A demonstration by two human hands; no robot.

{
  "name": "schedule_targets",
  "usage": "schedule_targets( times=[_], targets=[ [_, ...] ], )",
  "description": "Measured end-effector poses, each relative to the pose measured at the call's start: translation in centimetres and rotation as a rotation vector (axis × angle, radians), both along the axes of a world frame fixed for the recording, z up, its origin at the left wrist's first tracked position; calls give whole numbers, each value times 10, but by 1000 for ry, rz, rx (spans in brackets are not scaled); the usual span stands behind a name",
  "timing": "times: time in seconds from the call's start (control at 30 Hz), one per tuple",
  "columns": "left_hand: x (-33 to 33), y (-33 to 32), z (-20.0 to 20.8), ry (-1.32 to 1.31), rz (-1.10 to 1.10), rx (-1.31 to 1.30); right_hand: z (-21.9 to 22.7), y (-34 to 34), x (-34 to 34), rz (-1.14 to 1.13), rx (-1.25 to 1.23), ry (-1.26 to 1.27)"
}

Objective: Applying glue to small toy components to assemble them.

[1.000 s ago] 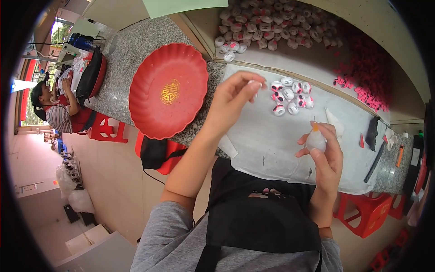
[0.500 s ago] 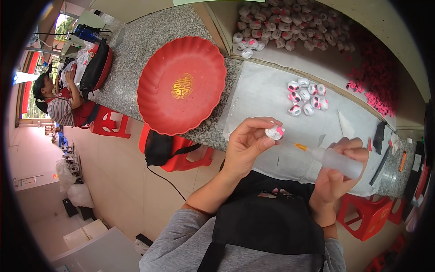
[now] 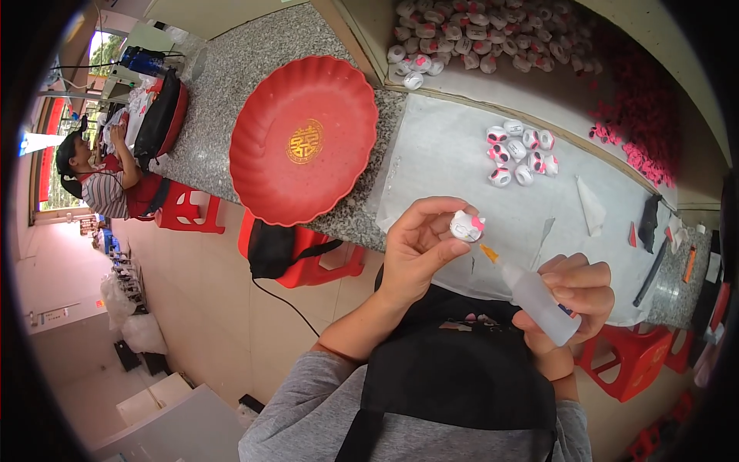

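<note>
Between the thumb and fingers of my left hand (image 3: 419,250) is a small white cat-shaped piece (image 3: 464,226) with a pink bow at its side. My right hand (image 3: 577,296) is wrapped round a frosted squeeze bottle (image 3: 539,304), tilted so its orange nozzle (image 3: 489,252) points up and left. The nozzle's end sits close beneath the white piece; whether they touch I cannot tell. Beyond my hands a group of white pieces with pink and black parts (image 3: 517,150) lies on a whitish sheet (image 3: 439,154).
A large red scalloped dish (image 3: 308,192) rests on the speckled stone counter (image 3: 223,85) to the left. A shelf holds a heap of white pieces (image 3: 493,35) and a pile of pink bits (image 3: 639,123). Red stools (image 3: 627,358) stand below. A co-worker (image 3: 108,173) sits far left.
The bottle has swung more upright, and its nozzle has moved left, nearer the white piece. My left hand has turned the piece slightly, keeping hold of it.
</note>
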State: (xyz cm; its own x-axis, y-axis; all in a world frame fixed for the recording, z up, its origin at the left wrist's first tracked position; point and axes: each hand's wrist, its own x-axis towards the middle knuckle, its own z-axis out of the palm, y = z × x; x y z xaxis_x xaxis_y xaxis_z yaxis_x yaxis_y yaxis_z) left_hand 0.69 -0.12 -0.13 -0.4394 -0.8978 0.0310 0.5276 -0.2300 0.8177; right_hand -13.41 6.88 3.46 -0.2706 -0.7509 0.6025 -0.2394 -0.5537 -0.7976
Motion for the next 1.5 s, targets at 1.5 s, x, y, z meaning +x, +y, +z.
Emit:
schedule_targets(
  times=[1.5],
  targets=[
    [0, 3, -3, 8, -34, 28, -2, 2, -2, 57, -14, 40]
  ],
)
